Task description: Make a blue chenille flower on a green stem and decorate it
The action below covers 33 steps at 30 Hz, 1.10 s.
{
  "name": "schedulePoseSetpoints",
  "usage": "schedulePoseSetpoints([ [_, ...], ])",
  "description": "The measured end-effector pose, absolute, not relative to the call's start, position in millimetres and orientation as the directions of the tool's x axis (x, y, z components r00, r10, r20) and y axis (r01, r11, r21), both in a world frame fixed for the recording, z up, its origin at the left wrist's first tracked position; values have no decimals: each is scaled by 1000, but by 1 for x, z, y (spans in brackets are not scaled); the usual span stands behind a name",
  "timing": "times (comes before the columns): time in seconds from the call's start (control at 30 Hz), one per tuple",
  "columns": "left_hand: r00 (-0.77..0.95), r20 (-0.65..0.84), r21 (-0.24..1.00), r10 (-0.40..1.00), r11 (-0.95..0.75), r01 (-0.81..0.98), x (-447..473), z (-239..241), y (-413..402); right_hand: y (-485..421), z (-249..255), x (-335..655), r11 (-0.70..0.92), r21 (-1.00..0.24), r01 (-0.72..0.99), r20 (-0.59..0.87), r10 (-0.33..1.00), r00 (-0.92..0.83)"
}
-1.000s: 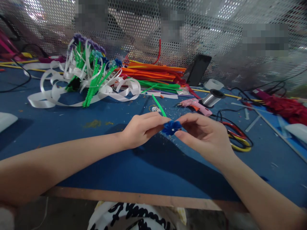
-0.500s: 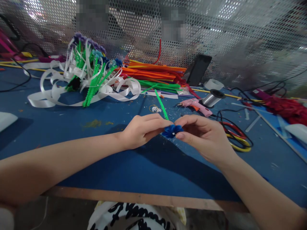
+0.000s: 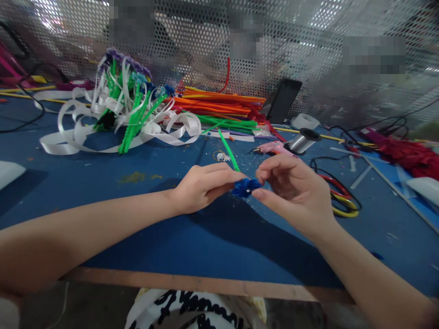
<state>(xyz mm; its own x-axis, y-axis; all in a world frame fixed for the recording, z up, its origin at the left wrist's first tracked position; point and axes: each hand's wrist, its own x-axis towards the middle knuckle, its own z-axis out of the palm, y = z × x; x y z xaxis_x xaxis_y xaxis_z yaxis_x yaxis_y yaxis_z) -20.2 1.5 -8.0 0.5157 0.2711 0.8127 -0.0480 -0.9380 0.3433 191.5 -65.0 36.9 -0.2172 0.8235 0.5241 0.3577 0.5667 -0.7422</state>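
Note:
A blue pipe-cleaner flower [image 3: 245, 188] with a small white bead at its centre and a green fuzzy stem [image 3: 228, 150] is above the table, its head facing me. My left hand [image 3: 209, 186] is closed on it from the left, just behind the petals; the fingertips are partly hidden. At the flower's right edge is my right hand [image 3: 297, 192], with thumb and curled fingers apart. The thumb tip is at the petals; I cannot tell whether it touches them. Small white beads [image 3: 223, 156] lie on the table beyond the stem.
Finished flowers [image 3: 137, 105] with white ribbon [image 3: 68, 144] stand at the back left. Orange and green pipe cleaners [image 3: 216, 107], a phone [image 3: 284, 100], a wire spool [image 3: 304, 140] and a pink glue gun [image 3: 274, 148] are behind. Scissors [image 3: 343, 203] lie to the right.
The fingers of my right hand have opened away from the flower's petals, and the hand has shifted slightly up. My left hand and the flower have hardly moved.

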Motion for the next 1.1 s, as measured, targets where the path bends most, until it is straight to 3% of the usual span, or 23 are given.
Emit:
schedulePoseSetpoints([
  [0.1, 507, 819, 332, 268, -942, -39, -20, -8, 1, -65, 36, 193, 685, -595, 420, 656, 716, -238],
  [0.23, 508, 820, 331, 262, -942, -48, -20, -7, 1, -67, 38, 193, 754, -276, 596, 781, 537, -319],
  [0.33, 508, 819, 335, 268, -941, -44, -19, -8, 2, -69, 40, 192, 763, -62, 644, 802, 422, -423],
  [0.43, 502, 825, 317, 259, -948, -32, -18, -10, 3, -71, 44, 189, 764, 73, 641, 785, 352, -509],
  [0.63, 506, 822, 321, 261, -947, -34, -19, -10, 3, -75, 46, 188, 715, 127, 688, 757, 378, -533],
  [0.83, 505, 817, 354, 279, -933, -59, -19, -8, 2, -79, 45, 193, 628, 320, 709, 713, 333, -617],
  [1.1, 519, 806, 355, 284, -934, -42, -19, -8, 1, -81, 41, 192, 602, 311, 736, 700, 378, -605],
])
